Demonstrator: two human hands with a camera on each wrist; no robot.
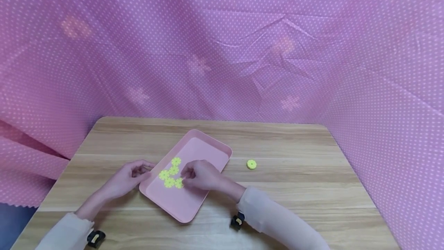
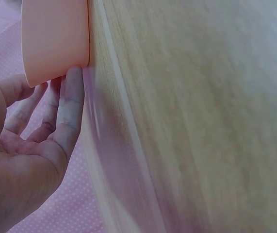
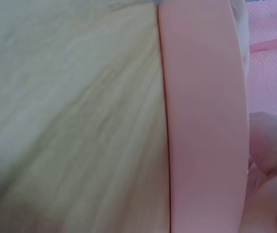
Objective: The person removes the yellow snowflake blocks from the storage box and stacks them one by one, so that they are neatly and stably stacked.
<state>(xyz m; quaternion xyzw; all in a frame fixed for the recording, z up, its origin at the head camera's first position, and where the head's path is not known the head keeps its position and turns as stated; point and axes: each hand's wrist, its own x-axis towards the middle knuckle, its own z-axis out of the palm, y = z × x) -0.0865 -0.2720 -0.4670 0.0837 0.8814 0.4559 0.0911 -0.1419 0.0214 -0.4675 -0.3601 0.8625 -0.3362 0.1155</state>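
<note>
A pink tray (image 1: 209,156) lies slantwise on the table. Several flat yellow flower-shaped pieces (image 1: 169,182) form a cluster in its left half. My left hand (image 1: 123,179) holds the tray's left edge, the thumb at the rim and the fingers against the outer wall; the left wrist view shows these fingers (image 2: 70,104) up close. Over the tray, my right hand (image 1: 202,175) has curled fingers, with thumb and fingertips pinching at the rightmost yellow piece (image 1: 178,183) and partly covering it. The tray's side wall (image 3: 203,121) hides the right fingertips in the right wrist view.
Right of the tray, one thicker round yellow piece (image 1: 251,164) lies on the wooden table (image 1: 295,192). A pink dotted cloth (image 1: 222,57) hangs behind the table and along its sides. Black straps with small devices (image 1: 237,221) sit at both wrists.
</note>
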